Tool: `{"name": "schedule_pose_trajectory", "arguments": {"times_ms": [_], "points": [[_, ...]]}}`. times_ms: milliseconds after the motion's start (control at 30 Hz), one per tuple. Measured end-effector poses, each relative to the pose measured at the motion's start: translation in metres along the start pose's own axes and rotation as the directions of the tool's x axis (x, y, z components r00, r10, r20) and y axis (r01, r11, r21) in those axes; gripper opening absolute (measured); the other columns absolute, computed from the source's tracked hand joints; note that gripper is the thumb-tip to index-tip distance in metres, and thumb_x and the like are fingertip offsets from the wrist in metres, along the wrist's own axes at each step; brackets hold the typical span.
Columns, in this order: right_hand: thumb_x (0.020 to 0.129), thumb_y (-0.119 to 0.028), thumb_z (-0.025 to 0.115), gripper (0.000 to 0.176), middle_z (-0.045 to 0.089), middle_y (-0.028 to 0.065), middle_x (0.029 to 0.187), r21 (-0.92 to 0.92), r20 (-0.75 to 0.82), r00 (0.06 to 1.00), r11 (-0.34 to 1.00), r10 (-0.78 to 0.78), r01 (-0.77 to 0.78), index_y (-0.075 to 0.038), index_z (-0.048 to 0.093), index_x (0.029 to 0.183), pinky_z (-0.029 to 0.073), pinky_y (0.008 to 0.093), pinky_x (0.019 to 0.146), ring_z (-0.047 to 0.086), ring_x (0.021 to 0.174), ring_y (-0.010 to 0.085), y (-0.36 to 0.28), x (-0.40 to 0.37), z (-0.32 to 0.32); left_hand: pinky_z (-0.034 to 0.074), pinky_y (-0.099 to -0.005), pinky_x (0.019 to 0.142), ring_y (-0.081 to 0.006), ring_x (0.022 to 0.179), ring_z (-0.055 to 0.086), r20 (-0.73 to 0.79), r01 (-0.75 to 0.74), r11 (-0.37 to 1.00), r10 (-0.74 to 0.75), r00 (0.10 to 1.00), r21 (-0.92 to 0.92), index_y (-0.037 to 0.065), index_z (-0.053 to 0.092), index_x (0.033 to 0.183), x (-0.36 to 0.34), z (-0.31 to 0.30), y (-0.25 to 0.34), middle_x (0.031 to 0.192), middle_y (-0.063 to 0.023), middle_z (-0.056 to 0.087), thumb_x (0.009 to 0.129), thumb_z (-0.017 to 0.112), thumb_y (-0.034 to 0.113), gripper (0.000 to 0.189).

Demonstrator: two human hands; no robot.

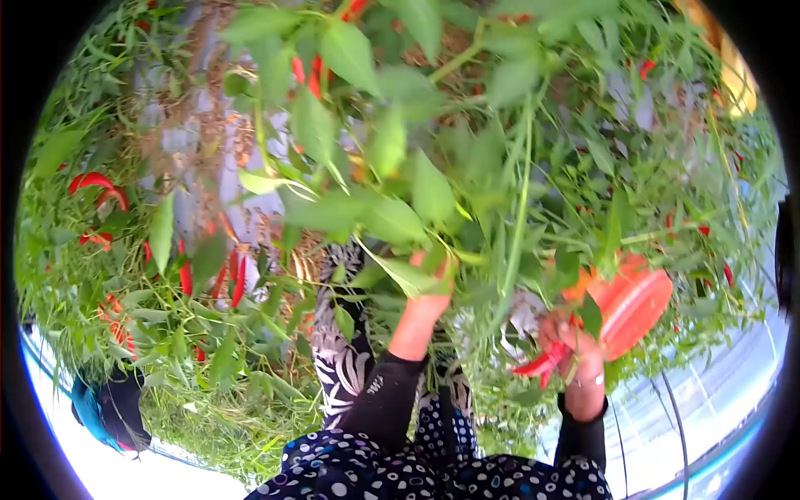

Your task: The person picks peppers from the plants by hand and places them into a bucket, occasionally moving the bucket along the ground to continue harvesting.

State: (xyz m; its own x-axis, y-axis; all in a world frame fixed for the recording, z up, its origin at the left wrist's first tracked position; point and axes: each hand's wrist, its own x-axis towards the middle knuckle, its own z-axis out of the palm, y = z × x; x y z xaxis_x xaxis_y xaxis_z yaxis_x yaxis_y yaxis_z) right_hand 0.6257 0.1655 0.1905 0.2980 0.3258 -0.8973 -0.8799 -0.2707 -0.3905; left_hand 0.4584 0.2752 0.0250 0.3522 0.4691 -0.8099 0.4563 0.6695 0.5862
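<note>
My right hand (pixel 575 342) is closed around several red chili peppers (pixel 542 362), whose tips stick out to the left of the fingers. Just above and right of it is a red-orange plastic container (pixel 637 308), tilted, partly behind leaves. My left hand (pixel 429 279) reaches up into the pepper plant in the middle, its fingers mostly hidden by green leaves (pixel 396 221). Whether it holds anything cannot be seen.
Red peppers (pixel 239 279) hang on plants at the left, with more near the top. Bushy plants surround both arms. A person in dark and blue clothing (pixel 121 408) is at the lower left. A yellow object (pixel 737 79) shows at the upper right.
</note>
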Motion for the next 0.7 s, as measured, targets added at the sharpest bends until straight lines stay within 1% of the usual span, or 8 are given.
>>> {"name": "schedule_pose_trajectory", "arguments": {"times_ms": [33, 100, 267, 367, 433, 500, 533, 700], "points": [[0.073, -0.008, 0.061, 0.021, 0.043, 0.0016, 0.063, 0.124, -0.054, 0.998, 0.991, -0.037, 0.043, -0.004, 0.047, 0.089, 0.039, 0.0255, 0.049, 0.043, 0.055, 0.0129, 0.0, 0.003, 0.021, 0.042, -0.0326, 0.075, -0.0173, 0.082, 0.052, -0.057, -0.168, 0.984, 0.171, 0.984, 0.056, -0.002, 0.052, 0.098, -0.007, 0.008, 0.031, 0.092, -0.0093, 0.058, 0.077, 0.061, 0.015, 0.028], [0.074, -0.006, 0.061, 0.019, 0.046, 0.0023, 0.066, 0.053, -0.081, 0.992, 0.993, -0.099, 0.104, -0.004, 0.05, 0.089, 0.04, 0.0272, 0.052, 0.045, 0.058, 0.0142, 0.001, 0.004, 0.036, 0.028, -0.0374, 0.097, -0.0309, 0.11, 0.04, -0.051, -0.166, 0.976, 0.174, 0.983, 0.141, -0.005, 0.041, 0.117, -0.008, 0.01, 0.045, 0.115, -0.0206, 0.046, 0.079, 0.059, 0.02, 0.048], [0.076, -0.005, 0.06, 0.015, 0.051, 0.005, 0.068, 0.207, -0.001, 1.0, 0.978, 0.03, -0.029, -0.003, 0.053, 0.088, 0.042, 0.0271, 0.051, 0.049, 0.057, 0.0157, 0.012, -0.032, 0.031, 0.024, -0.0356, 0.101, -0.0316, 0.122, 0.031, 0.01, -0.308, 0.924, 0.315, 0.949, 0.227, -0.006, 0.016, 0.133, -0.045, -0.009, 0.095, 0.129, -0.0254, 0.033, 0.08, 0.057, 0.03, 0.076], [0.077, -0.009, 0.061, 0.018, 0.053, 0.0053, 0.069, 0.058, 0.013, 0.99, 0.989, 0.137, -0.138, -0.003, 0.053, 0.091, 0.044, 0.0269, 0.051, 0.054, 0.058, 0.0156, 0.042, -0.048, 0.022, 0.029, -0.0355, 0.098, -0.0257, 0.12, 0.035, 0.394, -0.002, 0.973, 0.096, 0.914, -0.232, -0.004, 0.018, 0.133, -0.092, -0.012, 0.079, 0.127, -0.0201, 0.037, 0.077, 0.061, 0.025, 0.076], [0.075, -0.013, 0.064, 0.022, 0.055, 0.0037, 0.07, -0.234, 0.086, 0.974, 0.955, 0.208, -0.183, -0.002, 0.055, 0.091, 0.046, 0.027, 0.052, 0.057, 0.061, 0.0155, 0.056, -0.059, 0.03, 0.039, -0.0325, 0.09, -0.0216, 0.108, 0.046, 0.605, 0.061, 0.997, -0.014, 0.796, -0.057, -0.001, 0.023, 0.133, -0.127, -0.011, 0.068, 0.12, -0.016, 0.045, 0.077, 0.061, 0.018, 0.07], [0.074, -0.015, 0.062, 0.021, 0.056, 0.0041, 0.068, -0.077, 0.045, 0.999, 0.997, -0.015, 0.019, 0.0, 0.056, 0.089, 0.048, 0.0267, 0.054, 0.059, 0.061, 0.0155, 0.081, -0.074, 0.042, 0.046, -0.0278, 0.076, -0.0177, 0.09, 0.055, 0.529, 0.317, 0.946, -0.236, 0.815, -0.065, 0.001, 0.03, 0.13, -0.161, 0.006, 0.097, 0.108, -0.0133, 0.054, 0.076, 0.06, 0.012, 0.063], [0.074, -0.016, 0.058, 0.021, 0.057, 0.0055, 0.066, -0.373, 0.081, 0.985, 0.921, 0.149, -0.109, 0.002, 0.058, 0.085, 0.048, 0.0267, 0.055, 0.059, 0.057, 0.0152, 0.085, -0.074, 0.037, 0.048, -0.0231, 0.065, -0.014, 0.078, 0.057, 0.466, 0.374, 0.915, -0.268, 0.843, -0.151, 0.003, 0.038, 0.126, -0.17, 0.012, 0.102, 0.097, -0.011, 0.059, 0.076, 0.058, 0.006, 0.053], [0.076, -0.016, 0.053, 0.019, 0.058, 0.0069, 0.068, -0.503, 0.232, 0.966, 0.864, 0.115, 0.017, 0.001, 0.058, 0.083, 0.047, 0.0268, 0.049, 0.059, 0.052, 0.0157, 0.07, -0.106, 0.03, 0.045, -0.0365, 0.083, -0.0263, 0.091, 0.056, 0.505, 0.507, 0.764, -0.278, 0.817, -0.399, 0.0, 0.048, 0.113, -0.197, 0.009, 0.089, 0.096, -0.0163, 0.058, 0.075, 0.058, 0.005, 0.039]]}}
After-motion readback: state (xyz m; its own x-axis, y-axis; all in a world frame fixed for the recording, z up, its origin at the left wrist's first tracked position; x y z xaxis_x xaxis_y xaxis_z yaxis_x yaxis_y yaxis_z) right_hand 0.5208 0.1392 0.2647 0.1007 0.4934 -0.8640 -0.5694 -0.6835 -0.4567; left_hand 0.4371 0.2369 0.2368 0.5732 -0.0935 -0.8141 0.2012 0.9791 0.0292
